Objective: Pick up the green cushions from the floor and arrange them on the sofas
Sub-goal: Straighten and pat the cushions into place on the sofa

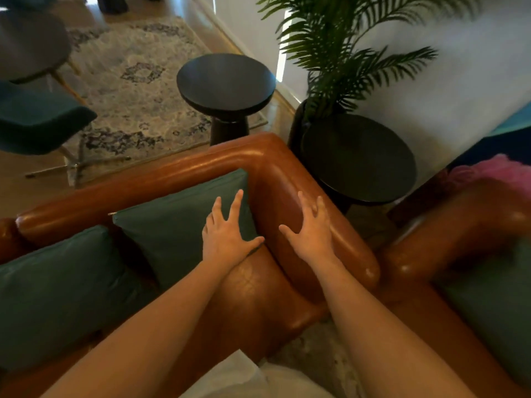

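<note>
In the middle of the frame the left hand (225,239) lies flat on a green cushion (178,225), fingers straight and spread, thumb stretched out along its lower right corner; it pinches nothing. That cushion stands propped in the corner of the brown leather sofa (201,165), leaning on the backrest and touching the armrest. Just to the right, the right hand (311,234) is also spread wide, fingers apart, over the rounded armrest; whether the palm actually touches the leather is hard to tell. A second green cushion (63,288) sits on the same sofa at the lower left, just beside the first. At the right edge another brown sofa (459,225) holds a third green cushion (494,297), somewhat blurred. Between the two sofas stands a round black table (359,159), with a potted palm (344,53) behind it at the upper right. A smaller black table (225,81) stands behind the backrest, at upper centre, at the edge of a patterned rug (138,81). A teal chair (37,119) is at the left edge, and something pink and fluffy (494,170) lies at the far right
</note>
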`<state>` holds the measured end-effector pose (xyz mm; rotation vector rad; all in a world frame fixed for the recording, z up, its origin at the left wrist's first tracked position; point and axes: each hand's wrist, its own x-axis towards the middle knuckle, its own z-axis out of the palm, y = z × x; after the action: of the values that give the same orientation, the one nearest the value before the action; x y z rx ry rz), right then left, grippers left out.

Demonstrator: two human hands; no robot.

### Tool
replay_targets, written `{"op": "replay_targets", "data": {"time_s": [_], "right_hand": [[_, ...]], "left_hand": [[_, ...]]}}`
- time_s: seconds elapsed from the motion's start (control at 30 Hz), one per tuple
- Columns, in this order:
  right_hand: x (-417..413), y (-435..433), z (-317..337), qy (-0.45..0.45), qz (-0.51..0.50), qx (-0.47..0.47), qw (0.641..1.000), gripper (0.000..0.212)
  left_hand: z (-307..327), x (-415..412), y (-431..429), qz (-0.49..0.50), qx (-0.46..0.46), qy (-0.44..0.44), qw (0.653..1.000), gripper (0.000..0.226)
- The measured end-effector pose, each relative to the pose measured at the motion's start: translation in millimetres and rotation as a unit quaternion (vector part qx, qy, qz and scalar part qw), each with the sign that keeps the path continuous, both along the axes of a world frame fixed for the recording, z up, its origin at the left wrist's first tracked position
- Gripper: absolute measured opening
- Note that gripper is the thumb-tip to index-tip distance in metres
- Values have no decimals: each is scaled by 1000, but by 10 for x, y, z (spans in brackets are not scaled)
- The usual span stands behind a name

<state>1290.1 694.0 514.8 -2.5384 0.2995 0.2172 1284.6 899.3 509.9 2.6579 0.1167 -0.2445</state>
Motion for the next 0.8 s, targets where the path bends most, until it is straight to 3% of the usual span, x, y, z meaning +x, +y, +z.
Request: {"op": "replay_targets", "data": {"time_s": [0.43,0.8], "right_hand": [[-1762,-1742,443,-28,-114,-48,992,98],[-3478,-3308,728,-29,-252,-62,965,96]], "left_hand": [[414,-1130,-1751,-173,2,-39,984,121],[600,-2225,-3545,-328,12,-51,943,123]]}}
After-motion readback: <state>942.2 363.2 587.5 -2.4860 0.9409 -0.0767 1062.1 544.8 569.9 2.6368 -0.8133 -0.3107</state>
